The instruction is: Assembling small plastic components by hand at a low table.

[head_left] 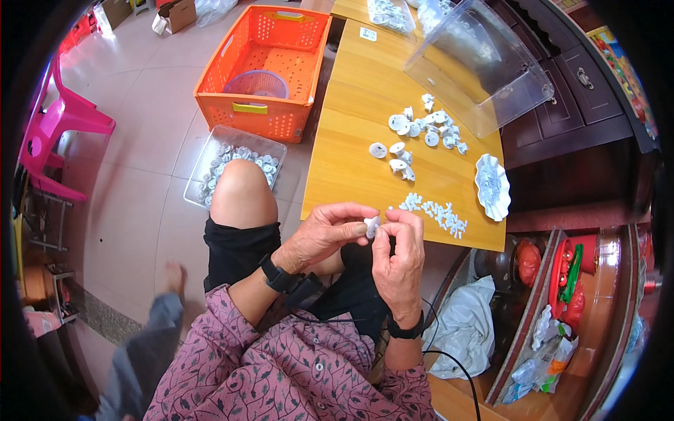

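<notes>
Both hands, left hand (324, 235) and right hand (399, 252), pinch one small white plastic part (372, 226) just off the wooden bench (351, 126); orange crate (263, 70) sits on tiled floor (133, 140).

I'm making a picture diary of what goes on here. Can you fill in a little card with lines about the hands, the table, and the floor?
Left hand: pinches a small white plastic part
Right hand: touches the same part with its fingertips
Table: wooden, with a heap of round white parts, a row of tiny white pieces, a scalloped white dish and a tilted clear bin
Floor: orange basket holding a purple bowl; clear tray of parts by the knee
Far left: pink plastic chair
</notes>
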Tool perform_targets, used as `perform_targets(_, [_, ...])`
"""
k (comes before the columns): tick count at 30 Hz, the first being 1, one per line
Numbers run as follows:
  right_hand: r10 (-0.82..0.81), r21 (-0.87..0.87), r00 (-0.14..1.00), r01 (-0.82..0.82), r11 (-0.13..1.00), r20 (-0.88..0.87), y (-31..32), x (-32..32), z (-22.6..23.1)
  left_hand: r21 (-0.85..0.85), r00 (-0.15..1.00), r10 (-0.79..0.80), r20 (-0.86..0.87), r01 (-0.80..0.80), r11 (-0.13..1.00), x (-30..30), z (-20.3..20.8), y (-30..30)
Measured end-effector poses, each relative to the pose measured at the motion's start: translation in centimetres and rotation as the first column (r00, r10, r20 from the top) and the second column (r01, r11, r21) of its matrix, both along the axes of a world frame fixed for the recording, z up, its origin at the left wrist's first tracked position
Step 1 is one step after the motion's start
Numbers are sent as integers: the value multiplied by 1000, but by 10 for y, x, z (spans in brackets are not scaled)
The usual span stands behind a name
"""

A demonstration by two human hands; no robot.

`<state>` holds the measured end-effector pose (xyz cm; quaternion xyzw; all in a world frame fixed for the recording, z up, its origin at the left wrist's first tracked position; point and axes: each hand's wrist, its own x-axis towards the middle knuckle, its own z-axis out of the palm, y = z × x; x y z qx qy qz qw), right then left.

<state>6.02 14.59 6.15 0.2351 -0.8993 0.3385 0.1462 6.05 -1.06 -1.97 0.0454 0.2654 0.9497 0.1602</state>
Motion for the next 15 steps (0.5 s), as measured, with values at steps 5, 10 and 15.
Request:
perform_targets(5, [25, 41, 1000, -26, 999, 14, 2, -1, 2, -146, 997, 10, -74, -20, 989, 0, -2, -1])
perform_targets(10, [71, 115, 996, -77, 990, 57, 7, -1, 9, -330, 963, 13, -269, -105, 938, -2, 6, -7])
perform_targets(15, [74, 119, 987, -91, 989, 145, 8, 0, 8, -431, 944, -25, -329, -126, 893, -2, 15, -10])
